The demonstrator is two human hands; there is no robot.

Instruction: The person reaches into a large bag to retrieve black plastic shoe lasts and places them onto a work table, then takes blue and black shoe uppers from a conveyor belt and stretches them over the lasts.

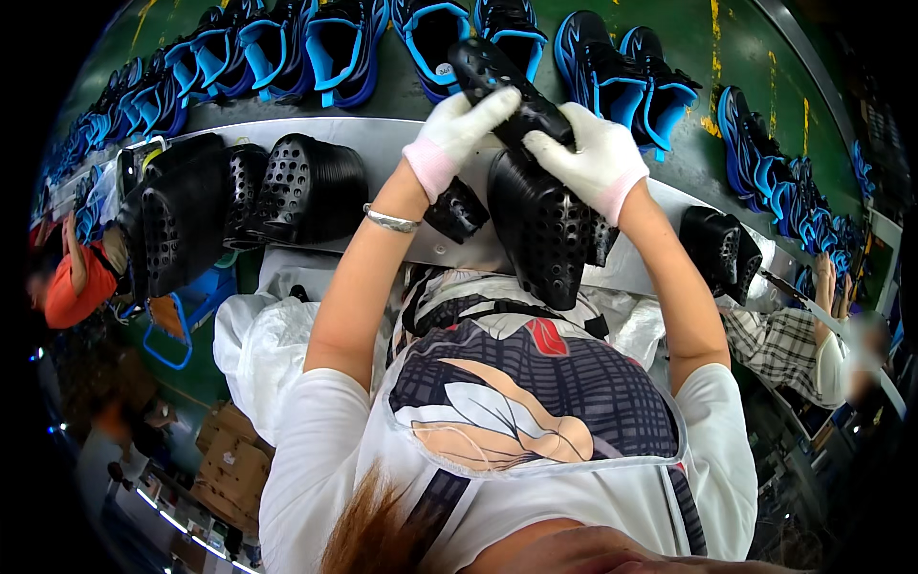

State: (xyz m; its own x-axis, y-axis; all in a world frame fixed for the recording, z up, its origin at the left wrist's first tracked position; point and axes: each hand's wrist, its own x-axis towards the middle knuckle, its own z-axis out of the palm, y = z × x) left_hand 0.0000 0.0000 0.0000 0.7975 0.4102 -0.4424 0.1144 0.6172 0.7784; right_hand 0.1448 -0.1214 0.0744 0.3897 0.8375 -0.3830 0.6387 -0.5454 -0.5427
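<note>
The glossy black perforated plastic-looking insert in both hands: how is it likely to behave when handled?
The glossy black insert is probably stiff: no sag shows between left hand and right hand. Being perforated, it may be light for its size. Its shiny surface could be slippery.

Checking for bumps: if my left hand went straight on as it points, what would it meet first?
Your left hand meets the black holed piece it holds; beyond, probably a blue-lined shoe, though depth is unclear.
</note>
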